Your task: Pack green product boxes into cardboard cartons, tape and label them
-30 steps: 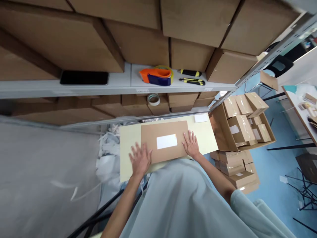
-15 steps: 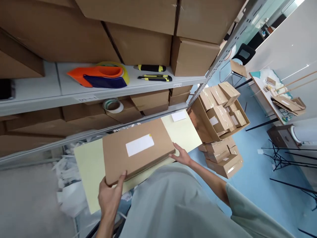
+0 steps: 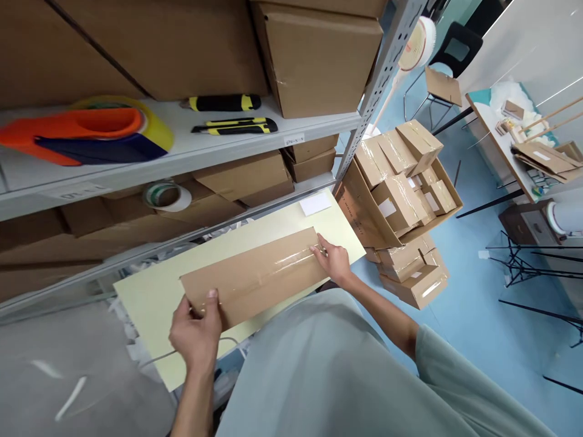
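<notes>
Both my hands grip a long brown cardboard box [image 3: 255,279] over a pale yellow board [image 3: 155,303]. One long side, with shiny clear tape along it, faces up towards me. My left hand [image 3: 195,328] closes on the near left end, thumb on the taped side and the other fingers partly hidden. At the right end, my right hand [image 3: 334,260] pinches the box's edge. A white paper slip [image 3: 315,203] lies on the board's far right part.
Above the board, a grey shelf [image 3: 182,164] carries an orange and blue tape dispenser [image 3: 104,136], two utility knives [image 3: 234,126] and cardboard boxes. A tape roll [image 3: 167,196] sits lower. To the right stand a large carton [image 3: 364,206] of taped boxes, a fan [image 3: 416,45] and a table [image 3: 496,136].
The box has been tipped, so the broad face with the white label is out of sight and a taped side shows. Both hands still hold its ends. The view has shifted right.
</notes>
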Demonstrator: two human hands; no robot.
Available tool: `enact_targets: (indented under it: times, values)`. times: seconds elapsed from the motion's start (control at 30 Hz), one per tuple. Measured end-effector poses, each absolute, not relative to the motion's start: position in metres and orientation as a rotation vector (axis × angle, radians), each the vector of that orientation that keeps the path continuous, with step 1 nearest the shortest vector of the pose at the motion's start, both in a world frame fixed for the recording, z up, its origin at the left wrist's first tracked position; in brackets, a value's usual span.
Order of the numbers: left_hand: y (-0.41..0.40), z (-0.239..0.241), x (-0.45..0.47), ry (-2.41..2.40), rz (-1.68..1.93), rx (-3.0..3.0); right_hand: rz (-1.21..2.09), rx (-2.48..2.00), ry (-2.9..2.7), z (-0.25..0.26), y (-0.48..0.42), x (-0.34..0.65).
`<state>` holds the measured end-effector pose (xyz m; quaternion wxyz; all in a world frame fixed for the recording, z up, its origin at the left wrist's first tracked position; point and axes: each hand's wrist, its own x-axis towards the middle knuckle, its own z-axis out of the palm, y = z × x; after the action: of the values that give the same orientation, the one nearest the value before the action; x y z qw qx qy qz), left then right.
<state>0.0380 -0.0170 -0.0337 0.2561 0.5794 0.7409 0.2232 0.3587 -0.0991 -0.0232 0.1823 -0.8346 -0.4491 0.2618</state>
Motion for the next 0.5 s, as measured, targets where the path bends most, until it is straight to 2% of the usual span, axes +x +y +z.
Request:
enact_targets:
  times: [0.37,0.5]
  values:
    - [-0.002,-0.039,0.069,2.267,0.582,1.528,0.909,-2.257,-1.173,-0.036,-0.078,0.362]
    - [-0.013,-0.027,0.081,2.323,0.557,1.551,0.962,-2.217,-1.124,-0.027,-0.088,0.370]
